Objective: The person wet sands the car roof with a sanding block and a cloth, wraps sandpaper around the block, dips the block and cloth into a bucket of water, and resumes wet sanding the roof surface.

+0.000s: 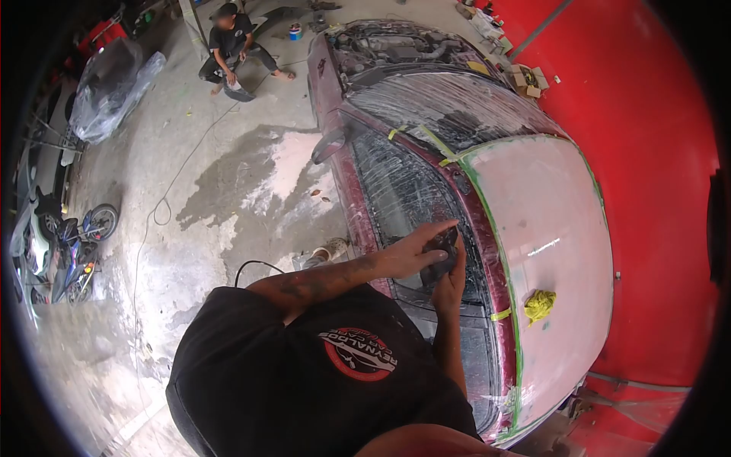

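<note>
My left hand reaches across from the left and grips a small black object from above. From below, my right hand is wrapped round the same object, which the fingers partly hide. Both hands are in front of the side window of a dark red car. Right of them lies the car's roof, coated pale pink and edged with green tape. A crumpled yellow cloth rests on the roof.
A person sits low on the concrete floor at the upper left, with a dark part. A thin cable runs over the floor. Motorcycles stand at the left. A red wall rises beyond the car.
</note>
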